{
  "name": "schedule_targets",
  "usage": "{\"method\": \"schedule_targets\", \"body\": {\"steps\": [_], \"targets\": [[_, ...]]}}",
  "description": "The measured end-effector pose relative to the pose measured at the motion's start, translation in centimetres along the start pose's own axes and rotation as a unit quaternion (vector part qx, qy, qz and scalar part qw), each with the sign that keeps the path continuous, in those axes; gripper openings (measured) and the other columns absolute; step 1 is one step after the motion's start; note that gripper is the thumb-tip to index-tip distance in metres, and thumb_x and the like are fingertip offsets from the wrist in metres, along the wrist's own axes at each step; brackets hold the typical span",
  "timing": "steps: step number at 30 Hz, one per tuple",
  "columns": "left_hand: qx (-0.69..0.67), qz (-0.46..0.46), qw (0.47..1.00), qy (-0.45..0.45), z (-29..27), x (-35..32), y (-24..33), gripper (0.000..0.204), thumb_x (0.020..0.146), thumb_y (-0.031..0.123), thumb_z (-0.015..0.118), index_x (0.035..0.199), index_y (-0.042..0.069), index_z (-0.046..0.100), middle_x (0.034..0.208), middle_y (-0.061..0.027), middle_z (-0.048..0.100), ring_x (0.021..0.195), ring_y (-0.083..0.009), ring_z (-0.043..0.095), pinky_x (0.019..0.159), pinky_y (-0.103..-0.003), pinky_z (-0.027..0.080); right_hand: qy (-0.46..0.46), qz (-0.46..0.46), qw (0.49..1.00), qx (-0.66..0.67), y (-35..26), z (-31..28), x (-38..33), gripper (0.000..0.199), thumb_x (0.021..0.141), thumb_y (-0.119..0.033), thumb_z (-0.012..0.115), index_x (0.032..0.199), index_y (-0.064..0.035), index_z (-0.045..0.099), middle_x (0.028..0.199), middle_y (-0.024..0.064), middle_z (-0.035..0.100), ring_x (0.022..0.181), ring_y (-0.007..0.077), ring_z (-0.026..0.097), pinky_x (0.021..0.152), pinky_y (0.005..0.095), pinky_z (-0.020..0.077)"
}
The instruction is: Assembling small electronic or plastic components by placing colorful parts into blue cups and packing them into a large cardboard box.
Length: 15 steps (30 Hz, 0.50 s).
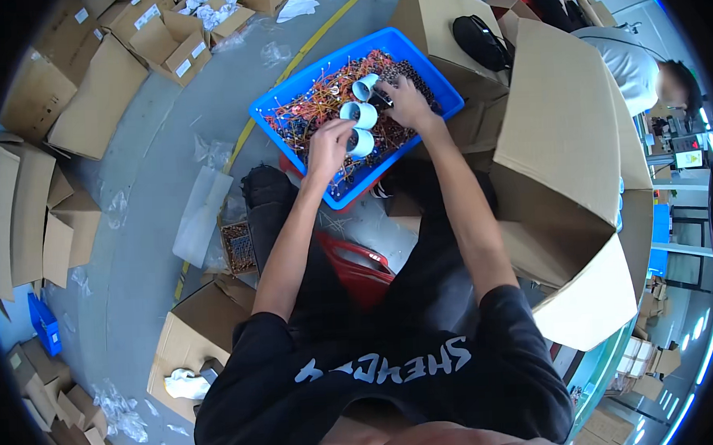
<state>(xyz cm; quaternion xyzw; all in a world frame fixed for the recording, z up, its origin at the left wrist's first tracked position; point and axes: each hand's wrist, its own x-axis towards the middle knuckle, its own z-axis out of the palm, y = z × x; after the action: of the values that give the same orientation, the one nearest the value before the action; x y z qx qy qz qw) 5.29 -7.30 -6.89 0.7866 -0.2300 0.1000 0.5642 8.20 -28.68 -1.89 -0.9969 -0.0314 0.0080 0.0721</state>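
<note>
A blue plastic tub [283, 150] in front of me holds a heap of small dark parts and orange-red wire pieces [312, 105]. Three pale blue cups lie on the heap in a slanting row: a far cup [364, 88], a middle cup [360, 114] and a near cup [361, 143]. My left hand [331, 150] is closed at the middle and near cups, its fingertips on the middle one. Beside the far cup, my right hand [407, 102] has its fingers curled over the heap, near a small dark piece; what they pinch is too small to make out.
A large open carton [555, 126] stands close on the right, with a black bag [480, 42] on a carton behind it. A red stool [357, 270] shows between my legs. Cartons [88, 99] line the left. Another person [628, 59] is at the far right.
</note>
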Motion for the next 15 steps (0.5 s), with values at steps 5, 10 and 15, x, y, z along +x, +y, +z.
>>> {"method": "schedule_targets", "body": {"steps": [5,10,15], "targets": [[0.015,0.017,0.999,-0.034,-0.2,0.2,-0.5,0.019,0.081,0.001,0.061,0.099,0.0,0.065,0.096,-0.0149,0.064,0.088,-0.0315,0.063,0.076,-0.036,0.05,0.015,-0.025,0.998,-0.063,0.5,1.7,5.1,0.068,0.069,-0.027,0.077,0.126,-0.0116,0.045,0.13,0.0234,0.038,0.119,0.0424,0.042,0.094,0.0489,0.0433],[0.037,0.003,0.999,-0.02,0.4,-0.1,-0.3,0.018,0.081,0.001,0.061,0.099,-0.001,0.065,0.096,-0.015,0.064,0.086,-0.0297,0.064,0.073,-0.035,0.05,-0.025,0.036,0.999,0.007,0.8,2.7,6.4,0.074,0.063,-0.029,0.082,0.123,-0.0095,0.045,0.129,0.026,0.038,0.117,0.0454,0.042,0.097,0.0496,0.0413],[0.034,-0.054,0.998,0.011,1.1,2.9,-0.7,0.017,0.082,0.001,0.061,0.099,-0.001,0.065,0.096,-0.0149,0.063,0.083,-0.0262,0.065,0.07,-0.033,0.05,-0.043,0.034,0.998,-0.01,1.5,2.1,6.2,0.069,0.063,-0.028,0.082,0.119,-0.008,0.047,0.123,0.0245,0.041,0.114,0.0439,0.044,0.094,0.0494,0.044]]}}
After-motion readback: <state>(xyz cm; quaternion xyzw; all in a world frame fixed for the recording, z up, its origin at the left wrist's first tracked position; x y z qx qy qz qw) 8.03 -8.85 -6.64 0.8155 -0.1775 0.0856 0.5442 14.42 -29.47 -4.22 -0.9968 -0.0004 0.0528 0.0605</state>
